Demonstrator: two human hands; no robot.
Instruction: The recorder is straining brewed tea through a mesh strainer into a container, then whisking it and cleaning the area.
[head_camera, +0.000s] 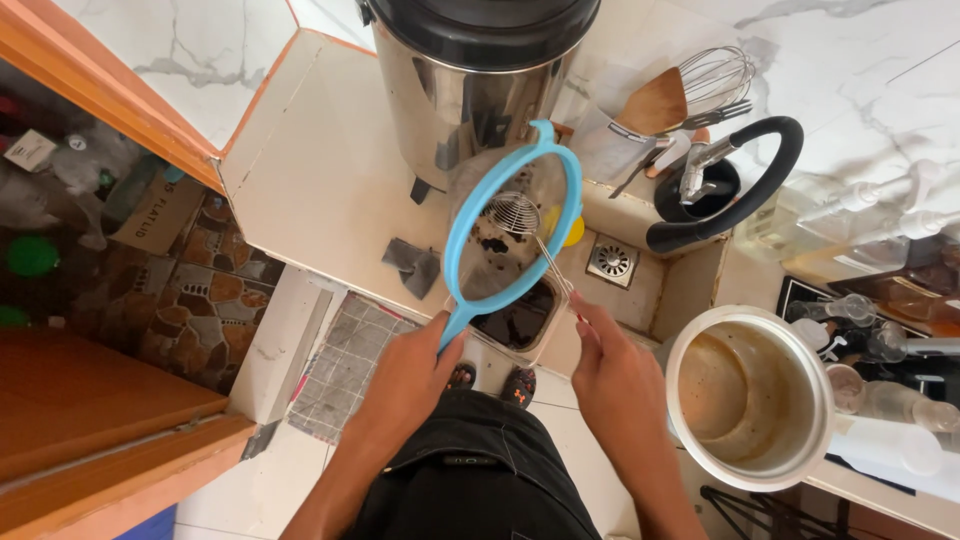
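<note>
Left hand (405, 385) grips blue strainer (510, 228) — right hand (615, 375) pinches wire skimmer (517, 213) over clear tub (518, 322).

Both forearms are bare with no sleeves, watch or rings showing on the left hand (408, 375) or right hand (618, 385), above black trousers (470, 470) and what look like dark sandals (520, 385).

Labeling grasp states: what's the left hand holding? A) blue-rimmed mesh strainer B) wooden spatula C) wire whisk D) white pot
A: the left hand grips the handle of the blue-rimmed strainer, held over a clear container of dark liquid; the right hand works a small wire skimmer inside it.
</note>
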